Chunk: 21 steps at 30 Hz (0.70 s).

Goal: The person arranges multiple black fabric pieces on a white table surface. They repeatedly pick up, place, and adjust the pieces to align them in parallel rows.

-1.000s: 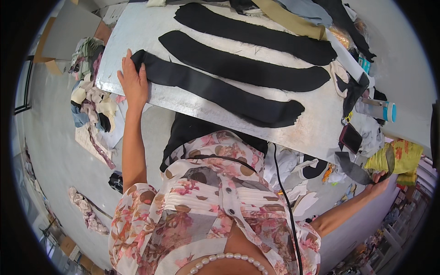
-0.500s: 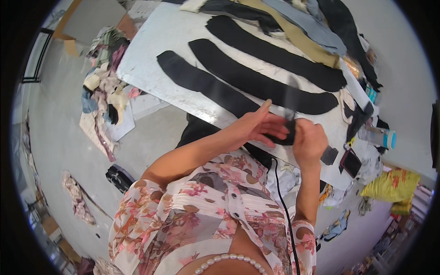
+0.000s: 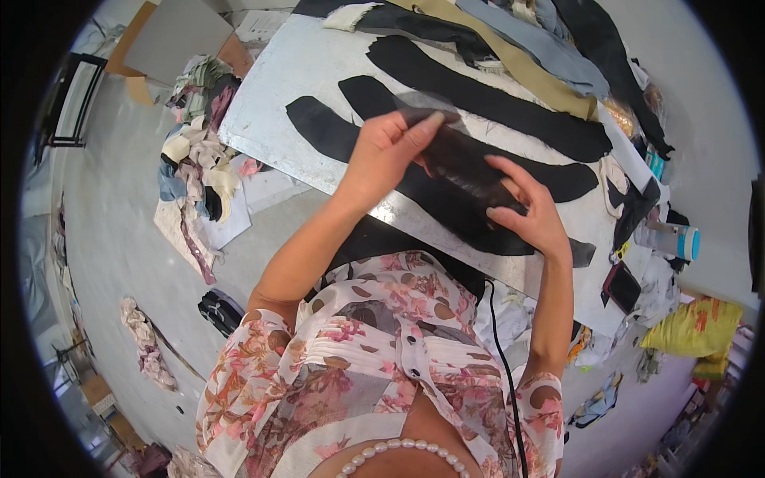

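A thin, see-through black fabric piece [image 3: 464,163] is stretched out over the black strips on the table. My left hand [image 3: 389,153] pinches its far left end between thumb and fingers, and a blurred sheer edge sticks out past the fingertips. At the fabric's right side is my right hand [image 3: 535,209], thumb and fingers apart, the fingertips against the cloth. Beneath lies the nearest black strip [image 3: 319,127], partly covered by my left hand and the fabric. Farther back are a second black strip [image 3: 558,177] and a third one [image 3: 494,97].
Tan cloth [image 3: 550,84], blue-grey cloth [image 3: 566,68] and other dark cloth lie along the white table's [image 3: 259,107] far side. At right are a phone [image 3: 621,287], a blue-lidded container [image 3: 685,241] and a yellow bag [image 3: 693,327]. Fabric scraps [image 3: 199,159] heap up at left.
My left hand has moved up and left, away from my right hand. The black fabric, bunched between the hands before, is now spread out. My right hand has loosened from a closed fist.
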Each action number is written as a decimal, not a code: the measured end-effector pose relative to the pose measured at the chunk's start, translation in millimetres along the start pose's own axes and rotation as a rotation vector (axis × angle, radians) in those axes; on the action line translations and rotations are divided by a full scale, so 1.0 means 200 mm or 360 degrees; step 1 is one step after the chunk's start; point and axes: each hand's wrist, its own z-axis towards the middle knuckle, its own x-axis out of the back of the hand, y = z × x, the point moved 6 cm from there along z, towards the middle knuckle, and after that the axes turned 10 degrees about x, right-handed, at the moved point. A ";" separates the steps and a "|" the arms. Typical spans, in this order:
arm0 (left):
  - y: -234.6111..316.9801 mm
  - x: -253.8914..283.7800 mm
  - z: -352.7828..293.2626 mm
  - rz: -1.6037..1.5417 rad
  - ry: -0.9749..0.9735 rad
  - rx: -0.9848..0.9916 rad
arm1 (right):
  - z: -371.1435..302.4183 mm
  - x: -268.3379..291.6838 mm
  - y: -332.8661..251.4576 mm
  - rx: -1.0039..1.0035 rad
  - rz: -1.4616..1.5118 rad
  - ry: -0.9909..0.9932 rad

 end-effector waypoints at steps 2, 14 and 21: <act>0.00 0.08 0.03 -0.0160 0.0097 -0.0009 | -0.04 0.03 0.03 -0.0150 0.0020 -0.0024; -0.17 0.62 0.19 0.0782 0.0829 0.0123 | 0.10 0.01 0.16 -0.0073 -0.0629 0.0233; -0.16 0.74 0.26 0.1407 0.1169 0.0046 | 0.21 0.05 0.15 -0.0049 -0.0742 0.0245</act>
